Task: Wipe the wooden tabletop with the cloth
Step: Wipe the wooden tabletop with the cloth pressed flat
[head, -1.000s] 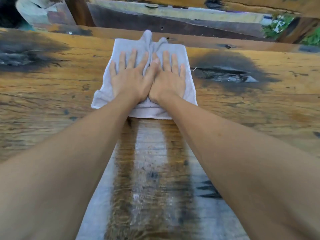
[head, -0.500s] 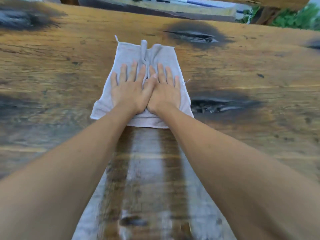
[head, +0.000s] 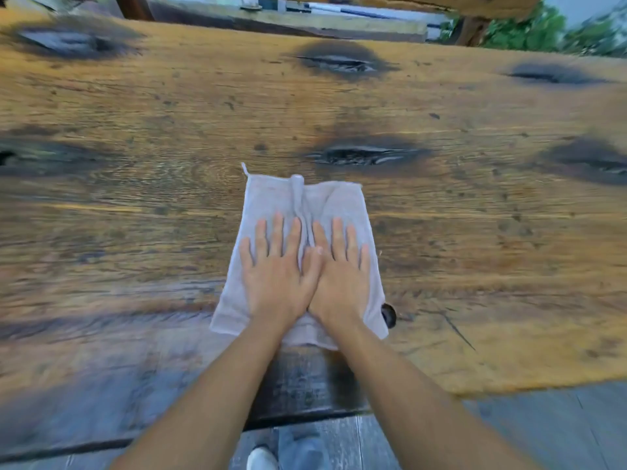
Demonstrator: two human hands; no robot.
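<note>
Two flat hands, left hand (head: 278, 276) and right hand (head: 341, 278), fingers (head: 278, 232) straight atop cloth (head: 305, 198) on tabletop (head: 135, 215).

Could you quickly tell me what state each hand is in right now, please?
Left hand: open, pressing flat on the cloth.
Right hand: open, pressing flat on the cloth.

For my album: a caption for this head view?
Both hands press a grey cloth flat on the knotted wooden tabletop.
</note>
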